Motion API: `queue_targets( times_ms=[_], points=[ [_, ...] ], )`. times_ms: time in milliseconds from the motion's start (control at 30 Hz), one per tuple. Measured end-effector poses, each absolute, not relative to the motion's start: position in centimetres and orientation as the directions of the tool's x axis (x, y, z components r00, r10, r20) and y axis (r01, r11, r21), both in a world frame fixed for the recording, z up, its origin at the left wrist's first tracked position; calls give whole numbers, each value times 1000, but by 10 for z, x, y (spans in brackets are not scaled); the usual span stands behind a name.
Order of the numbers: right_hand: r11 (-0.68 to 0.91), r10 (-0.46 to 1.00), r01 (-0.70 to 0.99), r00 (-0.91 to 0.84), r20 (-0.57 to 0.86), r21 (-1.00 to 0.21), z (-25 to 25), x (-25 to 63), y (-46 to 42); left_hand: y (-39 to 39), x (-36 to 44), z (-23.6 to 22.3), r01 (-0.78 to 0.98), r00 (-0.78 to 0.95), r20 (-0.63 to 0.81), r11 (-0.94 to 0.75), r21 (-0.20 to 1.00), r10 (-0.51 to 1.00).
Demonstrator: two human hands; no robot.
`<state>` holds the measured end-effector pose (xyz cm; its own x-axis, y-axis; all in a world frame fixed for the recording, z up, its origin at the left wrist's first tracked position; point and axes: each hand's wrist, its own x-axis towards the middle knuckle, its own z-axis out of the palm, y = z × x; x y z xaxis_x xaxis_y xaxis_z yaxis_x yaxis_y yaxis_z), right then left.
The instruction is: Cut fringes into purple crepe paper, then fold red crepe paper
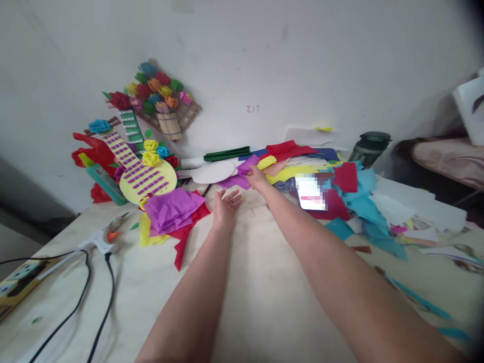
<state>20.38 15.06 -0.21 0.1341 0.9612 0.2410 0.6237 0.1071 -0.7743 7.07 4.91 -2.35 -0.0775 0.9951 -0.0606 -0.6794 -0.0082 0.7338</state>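
At the back of the table, my right hand (257, 177) reaches into the paper pile, its fingers closed on a piece of purple crepe paper (247, 164). My left hand (226, 204) hangs over the tabletop with fingers spread and nothing in it. To its left lies a stack of crumpled purple crepe paper (176, 209) over red paper (184, 247) and yellow paper (148, 232). Yellow sheets (295, 174) and a folded red piece (282, 147) lie beyond my right hand. A white paper shape (214, 171) rests between the hands and the wall.
A guitar-shaped craft (149, 179) with paper flowers leans at the left, near a hot glue gun (102, 239) and its black cord. A lit phone (310, 192), blue paper scraps (374, 222) and a dark bottle (370, 148) stand or lie to the right.
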Motion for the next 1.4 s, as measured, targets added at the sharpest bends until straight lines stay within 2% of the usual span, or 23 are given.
queue_targets(
  times_ms=[200, 333, 467, 600, 700, 800, 900, 967, 1033, 1133, 1300, 1400],
  points=[
    [169, 931, 699, 119, 345, -695, 0, 197, 124, 44, 73, -22, -619, -50, 7, -37, 785, 999],
    [151, 943, 698, 110, 313, -700, 2, 193, 107, 44, 72, -24, -604, -37, 28, -45, 796, 999],
    [98, 958, 751, 106, 266, -653, -2, 193, 87, 45, 71, -26, -601, -28, 40, -49, 798, 999],
    [77, 969, 774, 91, 231, -629, -10, 195, 69, 43, 73, -26, -579, -111, 43, -100, 809, 993],
    [116, 958, 797, 68, 279, -592, -14, 198, 59, 39, 72, -20, -541, -175, 69, -154, 827, 982],
    [175, 953, 832, -8, 304, -527, -15, 203, 51, 37, 66, -12, -519, -260, 59, -191, 833, 964],
    [309, 937, 856, -198, 289, -416, -19, 202, 40, 37, 61, -6, -484, -386, 37, -236, 843, 922],
    [437, 896, 840, -378, 233, -321, -24, 197, 30, 38, 61, -8, -446, -444, 26, -246, 861, 896],
    [504, 863, 826, -487, 132, -252, -30, 191, 21, 41, 63, -15, -398, -472, 24, -237, 886, 881],
    [477, 878, 860, -476, 50, -182, -34, 189, 17, 46, 69, -32, -316, -454, 69, -234, 920, 888],
    [405, 914, 908, -400, 63, -106, -33, 201, 37, 45, 76, -46, -255, -365, 101, -204, 945, 926],
    [398, 917, 913, -392, 72, -90, -34, 206, 51, 37, 80, -42, -98, -287, 121, -154, 983, 950]
  ],
)
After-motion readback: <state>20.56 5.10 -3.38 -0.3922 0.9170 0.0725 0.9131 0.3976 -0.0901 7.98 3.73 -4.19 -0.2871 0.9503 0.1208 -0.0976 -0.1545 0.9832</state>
